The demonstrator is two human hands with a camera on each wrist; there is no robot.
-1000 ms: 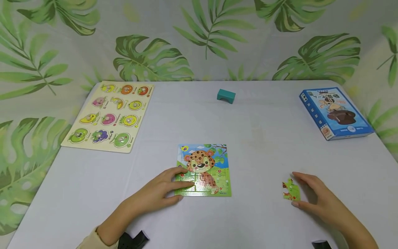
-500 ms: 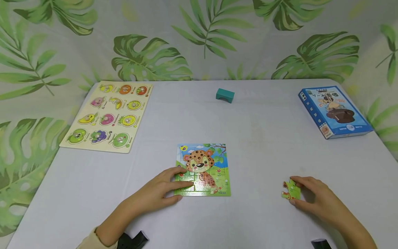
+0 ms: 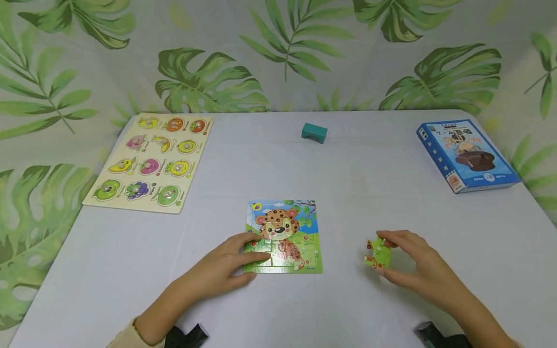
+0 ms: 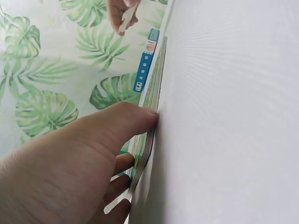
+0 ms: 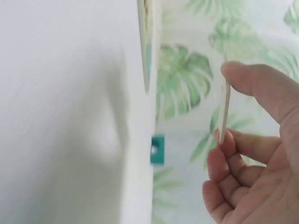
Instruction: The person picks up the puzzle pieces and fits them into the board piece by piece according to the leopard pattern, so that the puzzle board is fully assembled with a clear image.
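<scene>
A square leopard jigsaw puzzle (image 3: 287, 227) lies flat on the white table, showing a spotted cub on grass. My left hand (image 3: 222, 268) rests on its lower left part, fingers extended over the picture and thumb at the near edge. The left wrist view shows the thumb (image 4: 135, 119) against the puzzle's edge. To the right, my right hand (image 3: 417, 263) pinches a green puzzle piece (image 3: 381, 252) with bits of orange on its left side. In the right wrist view this piece (image 5: 224, 107) appears edge-on between thumb and fingers, raised off the table.
A fruit peg board (image 3: 152, 164) lies at the back left. A teal arched block (image 3: 314, 132) stands near the table's far edge. At the back right is a blue box (image 3: 470, 155) with a hat picture. Leaf-patterned cloth (image 3: 300, 53) hangs behind the table.
My right hand has taken the puzzle piece between thumb and fingers, lifted it from the table and carried it left. My left hand stays on the jigsaw puzzle.
</scene>
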